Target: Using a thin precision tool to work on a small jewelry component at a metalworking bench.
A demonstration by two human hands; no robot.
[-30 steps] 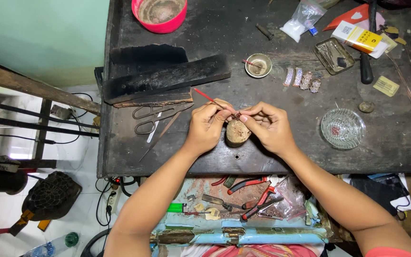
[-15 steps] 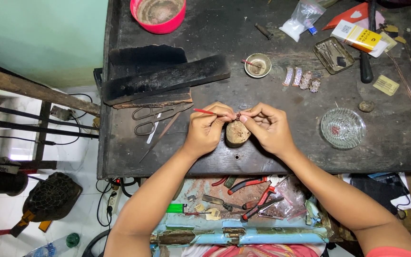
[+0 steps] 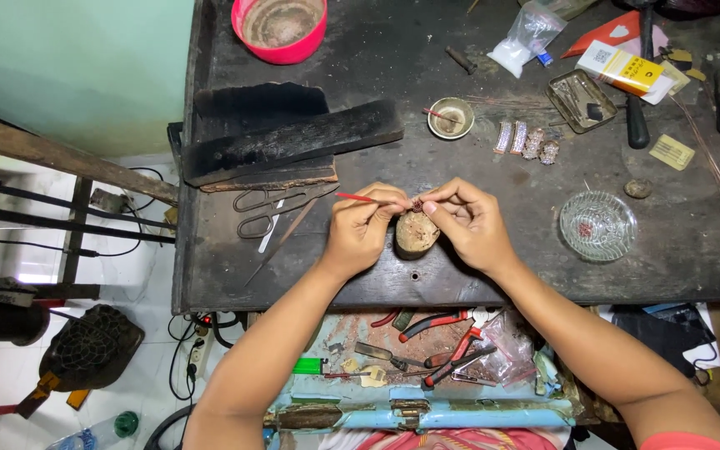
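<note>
Since the earlier frame the red-handled tool point(image 3: 358, 197) has dropped from a steep tilt to nearly level, its free end pointing toward the left edge of the worktop point(image 3: 693, 258); both hands sit where they were. Head view: left hand point(image 3: 362, 230) has fingers pinched together on the red-handled tool, its working tip meeting a small dark workpiece point(image 3: 417, 204). Right hand point(image 3: 468, 222) has thumb and forefinger closed on that same workpiece from the other side. Workpiece sits atop a rounded wooden block point(image 3: 416, 236), between the two hands, near the front edge of the worktop, about mid-width. Just left of the left hand: scissors point(image 3: 270, 202) lying flat, beside a black slab point(image 3: 293, 142) toward the left edge. Back edge: pink bowl point(image 3: 280, 29). Behind the hands, a small metal cup point(image 3: 451, 117), then a row of four small beaded pieces point(image 3: 527, 140) to its right. Open metal tin point(image 3: 582, 100) further right, with a yellow box point(image 3: 624, 69) near the back right corner. Clear glass dish point(image 3: 597, 225) right of the right hand, apart from it. Below the front edge, an open drawer point(image 3: 427, 400) holds red-handled pliers point(image 3: 435, 323) and a green lighter point(image 3: 310, 366).
</note>
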